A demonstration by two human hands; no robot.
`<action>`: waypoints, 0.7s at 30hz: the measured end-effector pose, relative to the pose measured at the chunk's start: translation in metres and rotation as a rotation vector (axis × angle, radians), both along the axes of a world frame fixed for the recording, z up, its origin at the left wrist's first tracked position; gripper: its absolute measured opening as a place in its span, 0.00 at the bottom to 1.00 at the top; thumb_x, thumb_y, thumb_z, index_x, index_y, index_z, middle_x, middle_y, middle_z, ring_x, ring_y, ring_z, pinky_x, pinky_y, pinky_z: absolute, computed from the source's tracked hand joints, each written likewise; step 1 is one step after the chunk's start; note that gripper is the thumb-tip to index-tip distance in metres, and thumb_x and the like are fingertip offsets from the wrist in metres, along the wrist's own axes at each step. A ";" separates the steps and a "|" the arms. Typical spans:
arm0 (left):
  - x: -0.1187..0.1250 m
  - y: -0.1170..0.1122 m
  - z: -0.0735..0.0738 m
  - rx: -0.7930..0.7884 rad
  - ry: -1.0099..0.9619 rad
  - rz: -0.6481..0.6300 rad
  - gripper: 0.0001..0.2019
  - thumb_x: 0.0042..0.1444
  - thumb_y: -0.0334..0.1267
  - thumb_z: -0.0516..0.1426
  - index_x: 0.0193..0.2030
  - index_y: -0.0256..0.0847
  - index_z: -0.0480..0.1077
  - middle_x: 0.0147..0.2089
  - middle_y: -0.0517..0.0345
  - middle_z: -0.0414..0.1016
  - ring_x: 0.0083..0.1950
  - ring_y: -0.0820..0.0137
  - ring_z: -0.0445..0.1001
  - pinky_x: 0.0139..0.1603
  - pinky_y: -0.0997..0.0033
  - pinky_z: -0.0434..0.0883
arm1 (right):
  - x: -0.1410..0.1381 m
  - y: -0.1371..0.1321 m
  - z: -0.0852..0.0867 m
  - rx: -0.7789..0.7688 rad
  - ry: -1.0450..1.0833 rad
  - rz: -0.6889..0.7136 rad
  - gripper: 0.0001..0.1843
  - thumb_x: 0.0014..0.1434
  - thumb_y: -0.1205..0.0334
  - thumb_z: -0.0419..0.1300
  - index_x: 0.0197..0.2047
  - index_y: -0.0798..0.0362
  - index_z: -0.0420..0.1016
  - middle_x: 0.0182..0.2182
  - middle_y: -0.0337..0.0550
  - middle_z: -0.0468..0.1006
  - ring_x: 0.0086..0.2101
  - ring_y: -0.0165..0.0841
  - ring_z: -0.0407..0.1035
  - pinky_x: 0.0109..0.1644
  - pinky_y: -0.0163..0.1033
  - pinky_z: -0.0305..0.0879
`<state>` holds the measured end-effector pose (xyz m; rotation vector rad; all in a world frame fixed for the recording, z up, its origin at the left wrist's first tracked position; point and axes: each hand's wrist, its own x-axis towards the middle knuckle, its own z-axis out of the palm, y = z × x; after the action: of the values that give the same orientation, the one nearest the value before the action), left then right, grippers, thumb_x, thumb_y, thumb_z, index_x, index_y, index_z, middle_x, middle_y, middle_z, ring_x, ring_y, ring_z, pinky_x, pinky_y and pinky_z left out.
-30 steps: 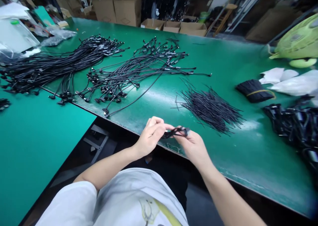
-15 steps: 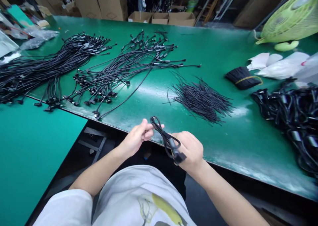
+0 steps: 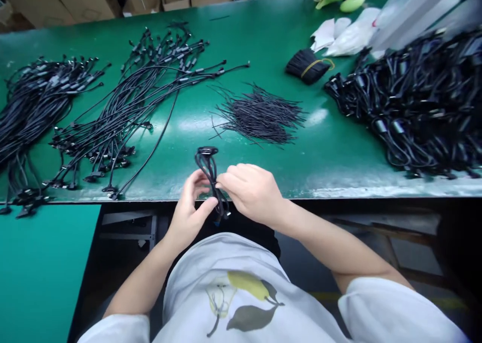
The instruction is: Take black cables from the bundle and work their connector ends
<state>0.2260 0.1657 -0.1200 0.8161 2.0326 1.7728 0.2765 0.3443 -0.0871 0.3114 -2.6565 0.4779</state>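
Lengthwise, coiled cable (image 3: 211, 170) points away from shirt (image 3: 226, 260), veering slightly left.

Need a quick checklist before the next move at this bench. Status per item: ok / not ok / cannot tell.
1. Right hand on the cable bundle: ok, fingertips at its middle.
2. Left hand grip firm: cannot tell; thumb and fingers curve beside the bundle, but contact is partly hidden.
3. Bundle's middle fastened: cannot tell, fingers cover part of it.
4. Thin black strips gathered neatly: not ok, a loose heap with stray ends.
5. Loose cables apart from that strip heap: ok, they lie to its left.
6. Yellow band around the banded strips: ok, in place.
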 end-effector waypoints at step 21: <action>-0.006 0.080 -0.023 0.313 -0.667 0.187 0.17 0.49 0.50 0.67 0.25 0.40 0.69 0.26 0.63 0.68 0.38 0.71 0.74 0.42 0.77 0.73 | 0.026 0.015 -0.040 -0.604 -0.144 -0.215 0.20 0.63 0.53 0.58 0.54 0.54 0.67 0.48 0.49 0.72 0.48 0.37 0.67 0.54 0.42 0.66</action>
<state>0.2200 0.2454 -0.1430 0.0614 1.4470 2.1258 0.3028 0.3598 -0.1275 -0.1955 -2.4831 1.2186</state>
